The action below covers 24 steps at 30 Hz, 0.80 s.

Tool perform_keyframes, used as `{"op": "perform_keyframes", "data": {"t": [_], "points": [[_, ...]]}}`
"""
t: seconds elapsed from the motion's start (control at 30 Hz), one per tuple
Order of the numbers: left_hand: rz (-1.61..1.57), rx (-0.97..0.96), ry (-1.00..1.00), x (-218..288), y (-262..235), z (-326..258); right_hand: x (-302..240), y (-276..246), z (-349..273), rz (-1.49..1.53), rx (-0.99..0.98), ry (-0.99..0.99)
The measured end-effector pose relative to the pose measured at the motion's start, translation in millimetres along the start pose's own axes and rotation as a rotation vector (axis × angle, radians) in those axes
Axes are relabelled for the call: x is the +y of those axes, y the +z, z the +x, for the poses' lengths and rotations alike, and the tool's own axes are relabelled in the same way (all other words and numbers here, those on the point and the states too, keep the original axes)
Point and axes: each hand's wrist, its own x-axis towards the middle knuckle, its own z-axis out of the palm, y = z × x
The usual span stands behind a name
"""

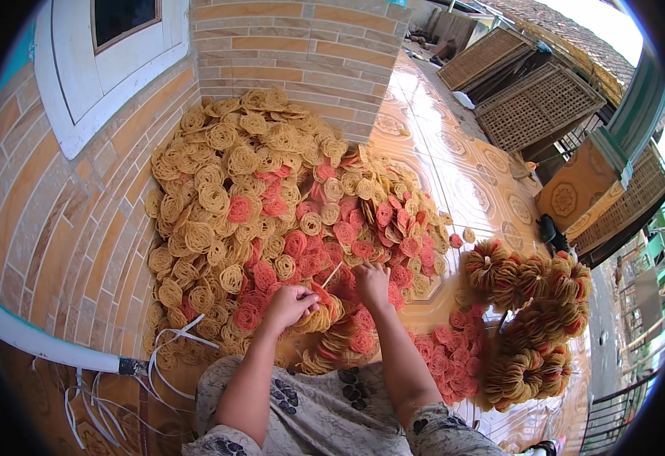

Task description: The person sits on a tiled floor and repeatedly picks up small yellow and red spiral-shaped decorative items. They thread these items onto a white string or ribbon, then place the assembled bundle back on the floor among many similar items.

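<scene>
My left hand [290, 305] is closed in a pinch beside a strung bunch of lacy, round tan and pink crackers [325, 318]; what lies between its fingertips is too small to make out. A thin pale strip [332, 273] sticks up just beyond it, among the crackers. To its right, my right hand [372, 283] reaches over the pile with its fingers curled down; whatever they grip is hidden beneath them. Pink crackers [313, 260] lie around both hands. A big heap of loose tan crackers [214, 199] spreads out ahead, against the wall.
Several strung bundles of crackers [533, 281] lie on the tiled floor at the right, near a small pile of pink crackers [454, 353]. White strips [97, 403] hang from a pale rail [51, 338] at the lower left. Woven racks [537, 106] lean at the far right.
</scene>
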Motion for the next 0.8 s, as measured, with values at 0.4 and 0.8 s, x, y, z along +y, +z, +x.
{"op": "perform_keyframes", "data": {"t": [0.4, 0.8], "points": [[0.025, -0.021, 0.011, 0, -1, -1, 8, -13, -4, 0.348, -0.001, 0.375], [0.062, 0.011, 0.064, 6, 5, -4, -26, -74, -6, 1.110, -0.153, 0.239]]}}
